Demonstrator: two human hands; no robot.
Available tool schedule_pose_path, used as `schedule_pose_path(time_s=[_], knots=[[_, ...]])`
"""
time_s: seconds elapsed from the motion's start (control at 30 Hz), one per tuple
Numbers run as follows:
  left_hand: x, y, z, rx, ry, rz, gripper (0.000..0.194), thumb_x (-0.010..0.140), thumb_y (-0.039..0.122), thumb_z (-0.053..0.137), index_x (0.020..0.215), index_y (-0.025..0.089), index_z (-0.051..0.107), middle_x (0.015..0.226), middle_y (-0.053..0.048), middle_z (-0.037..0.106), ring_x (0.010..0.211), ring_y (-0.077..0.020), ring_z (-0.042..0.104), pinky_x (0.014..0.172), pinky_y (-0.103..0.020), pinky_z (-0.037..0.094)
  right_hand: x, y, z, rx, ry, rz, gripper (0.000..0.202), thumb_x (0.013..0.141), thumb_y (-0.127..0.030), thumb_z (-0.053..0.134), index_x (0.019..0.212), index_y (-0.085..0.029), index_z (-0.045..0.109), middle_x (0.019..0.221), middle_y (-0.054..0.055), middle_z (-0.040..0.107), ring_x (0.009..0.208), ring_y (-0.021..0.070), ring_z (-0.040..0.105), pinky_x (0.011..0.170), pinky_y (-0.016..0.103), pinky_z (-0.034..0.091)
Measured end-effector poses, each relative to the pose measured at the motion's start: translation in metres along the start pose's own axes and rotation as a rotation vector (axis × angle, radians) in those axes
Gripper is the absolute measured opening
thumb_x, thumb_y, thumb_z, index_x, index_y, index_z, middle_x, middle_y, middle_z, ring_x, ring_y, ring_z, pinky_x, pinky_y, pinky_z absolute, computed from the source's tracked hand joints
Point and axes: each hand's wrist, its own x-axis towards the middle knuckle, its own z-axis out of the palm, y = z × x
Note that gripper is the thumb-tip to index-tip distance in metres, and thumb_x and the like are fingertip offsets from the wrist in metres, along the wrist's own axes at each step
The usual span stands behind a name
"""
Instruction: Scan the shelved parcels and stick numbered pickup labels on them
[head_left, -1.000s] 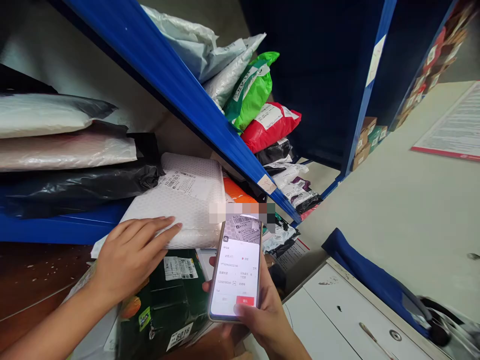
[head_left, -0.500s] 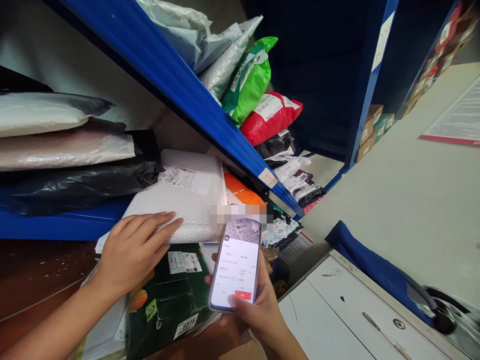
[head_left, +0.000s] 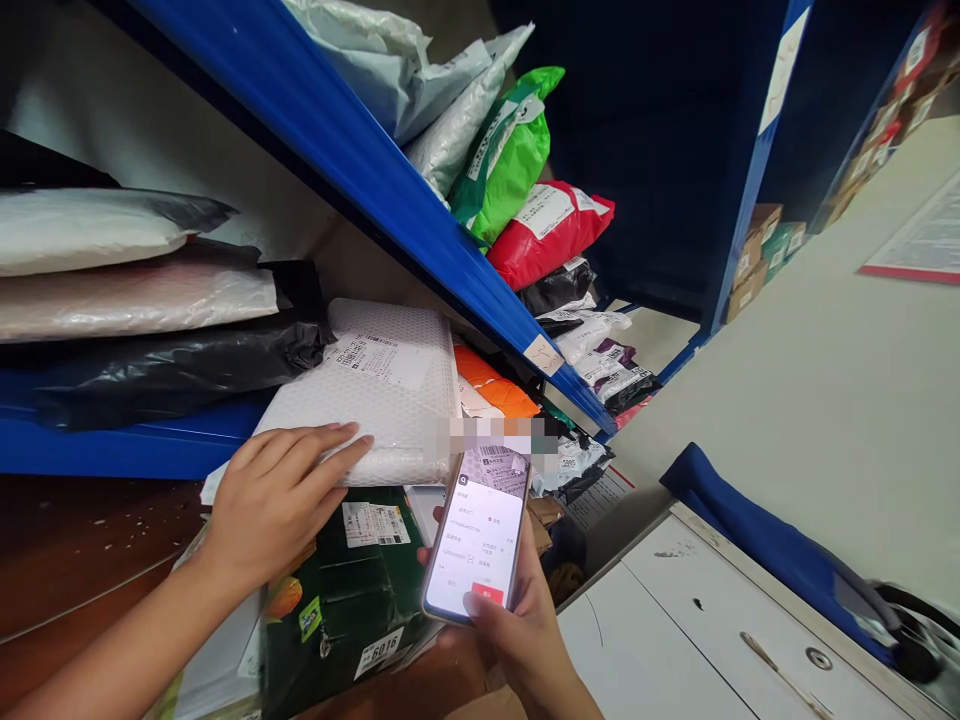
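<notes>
My left hand (head_left: 281,490) lies with fingers stretched out on the front edge of a white bubble-wrap mailer (head_left: 390,415), which carries a printed label. In my right hand (head_left: 510,610) is a smartphone (head_left: 480,540), its thumb at the red button low on the lit screen. The screen's upper part shows a barcode label; a blurred patch covers the phone's top end. Below the mailer stands a dark green carton (head_left: 341,590) with a label marked 6016.
Black and white parcel bags (head_left: 172,375) are stacked at left. A blue shelf beam (head_left: 360,180) slants across above, with green (head_left: 506,160) and red (head_left: 551,230) bags over it. An orange bag (head_left: 499,380) lies beyond the mailer. At lower right is a white cabinet (head_left: 675,620).
The view has shifted slightly, so most things sit a little farther right. My left hand stays on the mailer and my right hand still holds the smartphone.
</notes>
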Motion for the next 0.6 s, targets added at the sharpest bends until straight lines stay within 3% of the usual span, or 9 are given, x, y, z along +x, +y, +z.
schedule_pose_path(time_s=[0.23,0.47,0.6], knots=[[-0.003,-0.002,0.002,0.0,-0.018,-0.004,0.038,0.077,0.01,0.062,0.114,0.02,0.057,0.108,-0.005,0.066,0.094,-0.0215,0.058,0.076,-0.036,0.043,0.0,0.003,-0.004,-0.014,-0.019,-0.006,0.09,0.063,-0.03,0.08,0.131,-0.029,0.021,0.125,0.014,0.061,0.1,0.0308,0.067,0.049,0.026,0.058],[-0.003,-0.001,0.002,-0.002,-0.015,-0.01,0.037,0.078,0.009,0.06,0.113,0.02,0.057,0.108,-0.005,0.067,0.094,-0.0208,0.059,0.077,-0.036,0.043,-0.003,0.003,0.0,0.012,0.027,0.031,0.104,0.06,-0.033,0.081,0.138,-0.029,0.013,0.13,0.015,0.058,0.103,0.0342,0.066,0.05,0.03,0.058],[-0.005,0.001,0.004,-0.026,-0.005,-0.023,0.036,0.08,0.008,0.056,0.114,0.02,0.058,0.109,-0.004,0.067,0.096,-0.0194,0.059,0.08,-0.035,0.042,-0.004,0.012,-0.009,0.066,0.079,0.061,0.121,0.055,-0.039,0.082,0.142,-0.031,-0.001,0.124,0.013,0.064,0.1,0.0369,0.067,0.061,0.044,0.061]])
